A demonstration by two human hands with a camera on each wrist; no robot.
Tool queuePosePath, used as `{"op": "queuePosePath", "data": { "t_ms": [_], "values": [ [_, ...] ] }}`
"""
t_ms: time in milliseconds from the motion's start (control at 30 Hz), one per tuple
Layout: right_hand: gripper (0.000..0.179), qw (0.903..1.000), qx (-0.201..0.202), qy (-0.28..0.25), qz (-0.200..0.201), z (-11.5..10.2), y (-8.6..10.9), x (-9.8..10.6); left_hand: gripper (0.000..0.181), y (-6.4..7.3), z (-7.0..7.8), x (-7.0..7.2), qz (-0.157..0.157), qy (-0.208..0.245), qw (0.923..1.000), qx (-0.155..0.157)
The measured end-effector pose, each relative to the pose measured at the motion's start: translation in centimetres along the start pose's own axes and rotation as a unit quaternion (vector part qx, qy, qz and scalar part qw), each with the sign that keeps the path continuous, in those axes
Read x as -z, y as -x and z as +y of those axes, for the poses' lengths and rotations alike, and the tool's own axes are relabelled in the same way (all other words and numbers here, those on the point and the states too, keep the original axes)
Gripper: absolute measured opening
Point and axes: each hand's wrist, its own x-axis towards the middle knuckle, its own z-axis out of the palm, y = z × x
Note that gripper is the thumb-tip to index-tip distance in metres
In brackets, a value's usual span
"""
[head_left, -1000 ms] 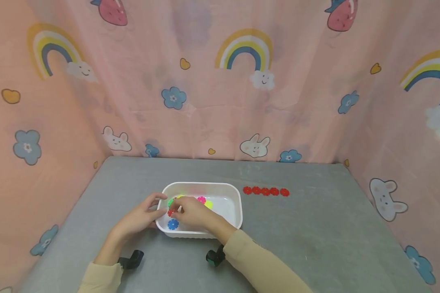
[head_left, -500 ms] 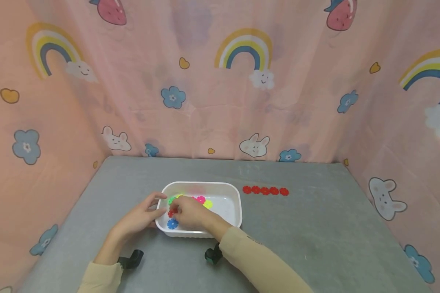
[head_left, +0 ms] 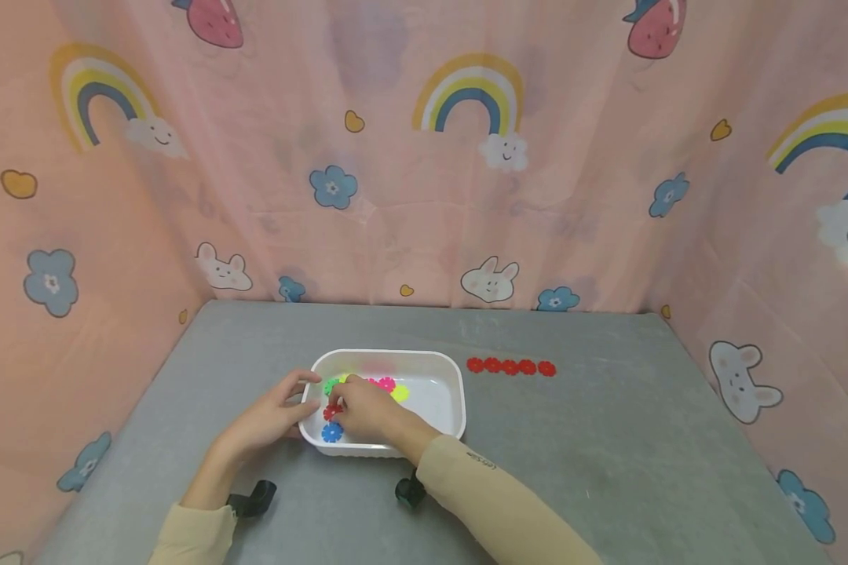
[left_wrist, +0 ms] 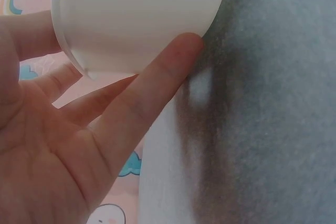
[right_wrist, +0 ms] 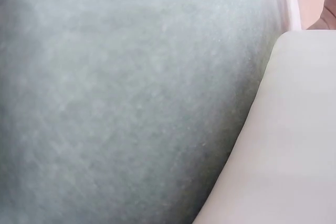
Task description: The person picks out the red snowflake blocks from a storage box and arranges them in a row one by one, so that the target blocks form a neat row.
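A white plastic tray [head_left: 431,404] stands on the grey table, with several flower-shaped plastic discs at its left and middle. My left hand [head_left: 272,412] grips the tray's left end. In the left wrist view, fingers [left_wrist: 152,85] of that hand lie along the outer wall of the tray [left_wrist: 136,19]. My right hand [head_left: 367,408] reaches into the tray with bent fingers, pinching a red flower-shaped disc [head_left: 330,413] at its fingertips. A blue disc [head_left: 332,432] lies just in front of it. Green [head_left: 330,387], pink [head_left: 387,384] and yellow [head_left: 400,393] discs lie near the hand, which partly covers them.
A row of several red discs [head_left: 511,367] lies on the table [head_left: 608,439] to the right behind the tray. Pink patterned cloth [head_left: 410,220] rises along the back and sides. The tray's wall [right_wrist: 294,129] fills the right of the right wrist view.
The right hand and sleeve have shifted very slightly left, with the fingertips staying at the red disc. The left hand keeps its grip on the tray.
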Motion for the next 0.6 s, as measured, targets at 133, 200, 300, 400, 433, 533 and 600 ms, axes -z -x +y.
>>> {"op": "queuePosePath", "data": {
  "t_ms": [133, 200, 300, 400, 433, 533, 600],
  "values": [
    [0.021, 1.0000, -0.005, -0.006, -0.002, 0.14, -0.12, -0.05, 0.048, -0.06, -0.01, -0.01, 0.001, -0.002, 1.0000, 0.002],
    [0.022, 0.9999, -0.006, -0.008, -0.004, 0.20, -0.16, -0.06, 0.048, -0.09, 0.00, -0.02, -0.001, 0.000, 1.0000, 0.003],
    [0.022, 0.9999, -0.010, -0.013, -0.006, 0.19, -0.14, 0.03, 0.048, -0.11, 0.00, -0.04, -0.001, 0.002, 1.0000, 0.004],
    [0.021, 0.9996, -0.015, -0.022, -0.007, 0.20, -0.02, 0.15, 0.048, -0.13, -0.03, -0.07, -0.001, 0.003, 1.0000, 0.005],
    [0.021, 0.9995, -0.016, -0.026, -0.007, 0.20, 0.05, 0.19, 0.048, -0.13, -0.05, -0.09, -0.001, 0.004, 1.0000, 0.006],
    [0.022, 0.9993, -0.009, -0.035, -0.005, 0.23, 0.25, 0.30, 0.049, -0.11, -0.09, -0.11, 0.001, 0.004, 1.0000, 0.005],
    [0.021, 0.9991, 0.000, -0.042, -0.005, 0.25, 0.37, 0.38, 0.049, -0.07, -0.08, -0.10, 0.002, 0.005, 1.0000, 0.005]
  ]
}}
